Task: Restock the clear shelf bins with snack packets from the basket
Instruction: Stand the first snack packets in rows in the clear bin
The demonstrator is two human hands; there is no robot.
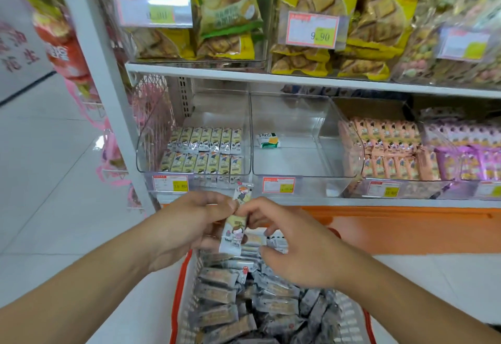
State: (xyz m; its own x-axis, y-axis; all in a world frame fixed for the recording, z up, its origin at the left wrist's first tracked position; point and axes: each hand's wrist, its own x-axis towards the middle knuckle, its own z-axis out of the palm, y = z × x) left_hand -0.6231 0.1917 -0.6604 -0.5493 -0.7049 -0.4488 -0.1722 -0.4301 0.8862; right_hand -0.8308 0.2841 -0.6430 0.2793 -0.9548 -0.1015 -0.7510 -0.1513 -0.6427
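A white basket with an orange rim stands low in front of me, filled with several silver snack packets. Above it my left hand grips a stack of long packets held upright. My right hand pinches the same stack from the right side. Just behind the hands, the left clear bin holds two neat rows of matching packets. The middle clear bin contains one small green and white packet.
Bins at the right hold pink packets and purple packets. The upper shelf carries bins of yellow and green biscuit bags. A white shelf post stands at the left, with pink hanging goods beside it. Below runs an orange base.
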